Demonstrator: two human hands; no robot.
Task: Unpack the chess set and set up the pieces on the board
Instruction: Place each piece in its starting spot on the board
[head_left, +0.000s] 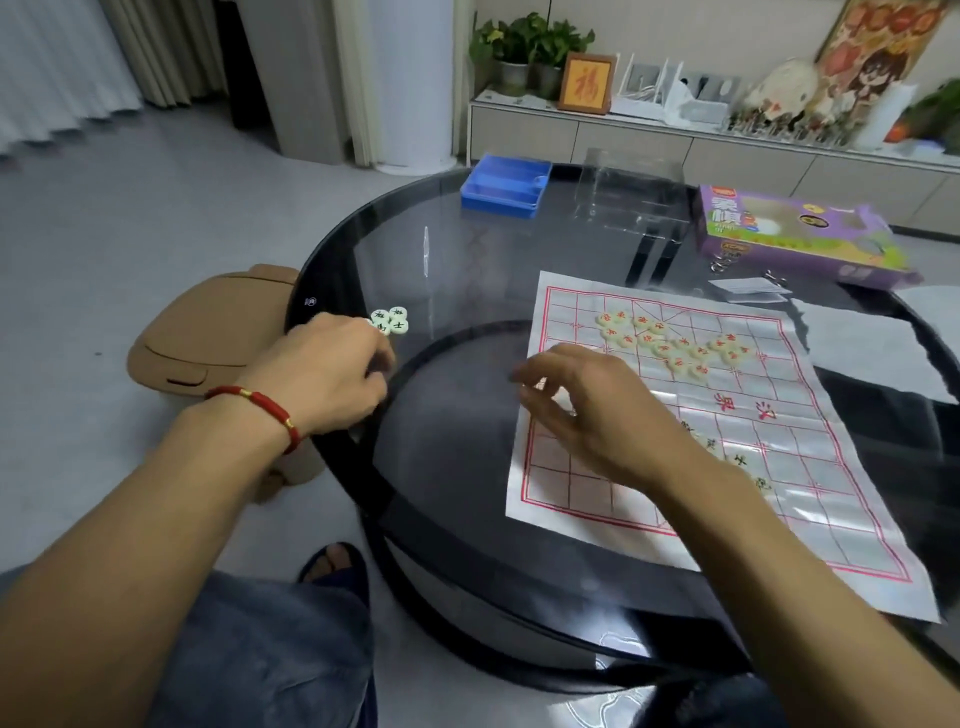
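Note:
A paper chess board (831, 499) with red lines lies on the right half of the round glass table (467, 270). Several cream pieces with red characters (675, 345) are bunched at the board's far end. A few dark-lettered pieces (737, 460) lie on the board beside my right forearm. A small cluster of dark-lettered pieces (390, 320) sits at the table's left rim. My left hand (332, 374) is just below that cluster, fingers curled under; what they hold is hidden. My right hand (597, 410) hovers over the board's left edge with fingers spread and loosely bent.
A blue tray (506, 189), a clear plastic cover (631, 195) and the purple chess box (795, 234) stand at the table's far side. Papers (862, 343) lie right of the board. A brown bin (218, 332) stands on the floor at the left.

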